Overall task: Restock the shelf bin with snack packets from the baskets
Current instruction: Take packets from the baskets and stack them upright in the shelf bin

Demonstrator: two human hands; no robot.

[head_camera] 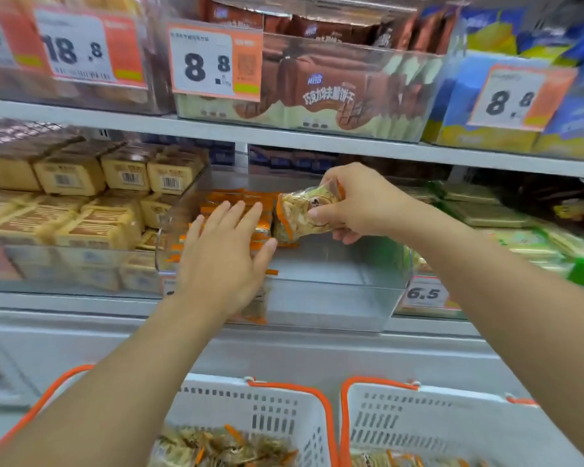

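Observation:
A clear plastic shelf bin [334, 298] sits on the middle shelf, with several orange-edged snack packets [240, 200] stacked in its left and back part. My left hand [223, 251] lies flat with straight fingers on that stack. My right hand [361, 203] grips one clear, orange-trimmed snack packet [300, 214] over the bin, just right of the stack. Below, two white baskets with orange handles stand side by side: the left basket [277, 412] and the right basket [429, 419], both holding more of the same packets.
Yellow boxed snacks [81, 210] fill the bin to the left; green packets [520, 237] lie to the right. The upper shelf [284, 134] carries brown wafer packs and price tags. A white ledge [284, 352] runs between shelf and baskets.

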